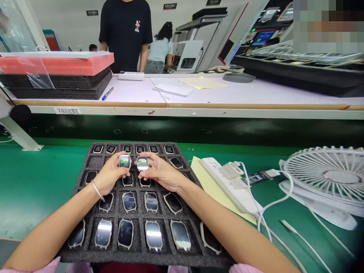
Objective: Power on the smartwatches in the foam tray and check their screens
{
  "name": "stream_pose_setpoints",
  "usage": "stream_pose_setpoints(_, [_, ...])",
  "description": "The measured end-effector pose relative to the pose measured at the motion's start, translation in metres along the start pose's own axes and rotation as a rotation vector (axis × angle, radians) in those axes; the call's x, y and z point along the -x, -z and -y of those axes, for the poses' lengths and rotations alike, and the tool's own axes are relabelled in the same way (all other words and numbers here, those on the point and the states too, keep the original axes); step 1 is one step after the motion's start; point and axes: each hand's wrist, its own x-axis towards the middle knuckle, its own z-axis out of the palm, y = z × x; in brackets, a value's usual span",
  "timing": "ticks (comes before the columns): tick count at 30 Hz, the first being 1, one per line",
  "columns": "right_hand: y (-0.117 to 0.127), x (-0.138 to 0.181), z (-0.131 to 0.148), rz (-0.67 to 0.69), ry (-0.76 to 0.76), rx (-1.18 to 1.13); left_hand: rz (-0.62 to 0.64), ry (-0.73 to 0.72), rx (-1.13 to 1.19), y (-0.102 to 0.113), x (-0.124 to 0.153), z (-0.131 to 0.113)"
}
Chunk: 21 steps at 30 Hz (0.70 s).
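Note:
My left hand (111, 172) is closed around a smartwatch body (124, 161), thumb at its lower edge and fingers behind. Beside it, my right hand (162, 172) pinches a second smartwatch body (142, 163) in the same manner. Both screens are lit with a green patch and face me; a small gap lies between them. Below the hands is a dark grey foam tray (113, 258) with rows of square pockets. Most visible pockets hold a strapless watch, such as the watch (154, 235) near the front. My hands and forearms hide some pockets.
Right of the tray are a white power strip (210, 165) on yellow paper, cables and a white fan (327, 174). A raised shelf (136, 91) behind carries foam stacks (82, 81), a pen (107, 93) and papers. Two people (126, 34) are beyond it.

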Motion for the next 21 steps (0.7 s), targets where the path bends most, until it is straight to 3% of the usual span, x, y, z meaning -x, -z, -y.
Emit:
stream_pose_setpoints(3, [0.004,0.001,-0.008,-0.027,0.012,-0.040,0.017,0.059,0.058,0.001,0.003,0.006])
stream_pose_setpoints(11, [0.004,0.001,-0.013,0.026,0.000,-0.146,0.014,-0.079,-0.031,0.000,0.004,0.009])
stream_pose_setpoints(17, [0.001,0.004,-0.012,0.051,-0.032,-0.158,0.023,0.000,-0.021,0.002,0.004,0.012])
stream_pose_setpoints(21, [0.001,0.004,-0.014,0.057,-0.007,-0.128,0.024,-0.036,-0.049,0.001,0.005,0.012])
